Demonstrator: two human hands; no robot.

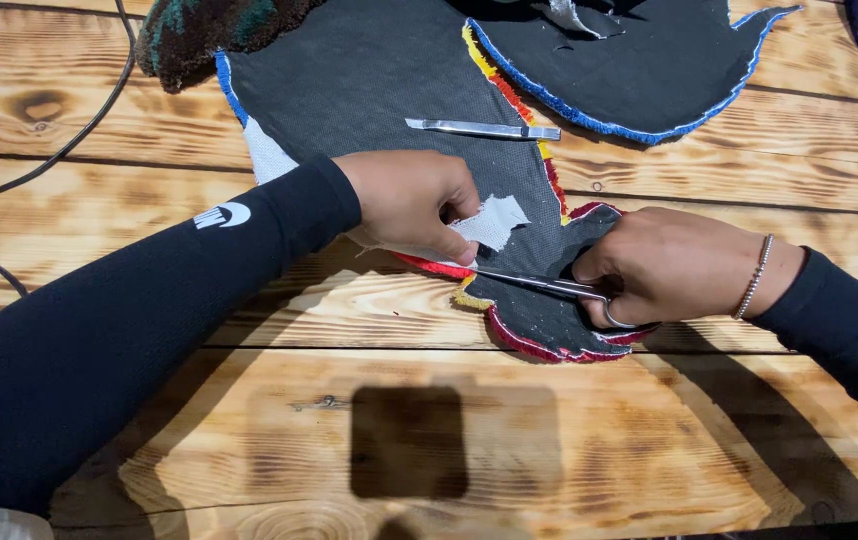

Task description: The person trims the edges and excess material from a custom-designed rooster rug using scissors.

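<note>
Left hand [411, 203] pinching white backing flap [492, 221], right hand [667, 265] closed around scissors [549, 285], blades at rug edge [449, 268]

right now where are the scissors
In the head view the scissors lie right of centre, handles in the right hand, blades pointing left along the rug's red edge toward the left hand pinching the white backing flap.
</note>
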